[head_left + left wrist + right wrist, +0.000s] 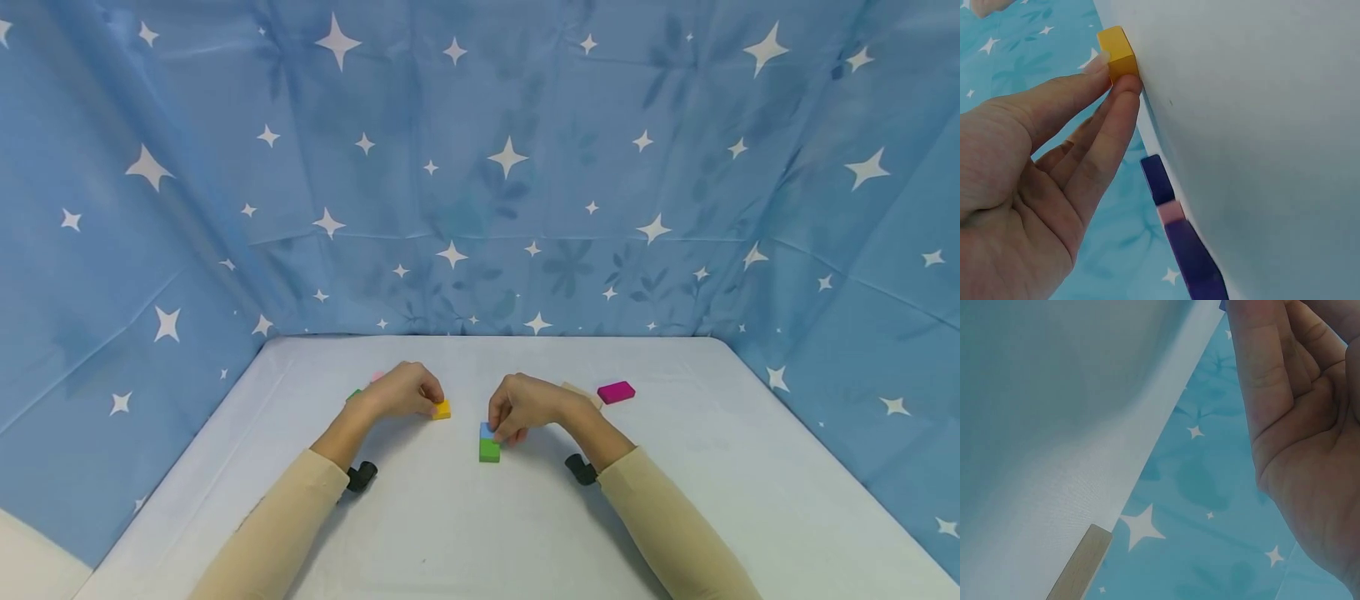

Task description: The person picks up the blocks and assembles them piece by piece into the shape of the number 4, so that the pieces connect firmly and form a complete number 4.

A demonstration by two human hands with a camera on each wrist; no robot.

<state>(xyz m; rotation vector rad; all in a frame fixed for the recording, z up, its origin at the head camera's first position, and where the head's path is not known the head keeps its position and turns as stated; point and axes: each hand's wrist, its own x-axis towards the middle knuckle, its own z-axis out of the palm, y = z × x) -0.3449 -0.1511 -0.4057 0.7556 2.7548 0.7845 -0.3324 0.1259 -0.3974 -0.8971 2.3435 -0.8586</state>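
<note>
My left hand (403,390) pinches a yellow block (1117,50) between thumb and fingertips, above or on the white table; contact with the surface cannot be judged. My right hand (525,406) holds a light blue block (486,430) by its fingertips, and part of that block is hidden. Directly in front of the blue block lies a green block (489,452), and the two appear to touch. In the right wrist view only a sliver of a blue block (1223,305) shows beside the fingers.
Beyond the right hand lie a magenta block (617,392) and a wooden piece (582,393), partly covered by the wrist. Behind the left hand peek a green piece (353,395) and a pink piece (377,377). Dark purple blocks (1195,259) show in the left wrist view. Star-patterned curtains surround the table (450,533).
</note>
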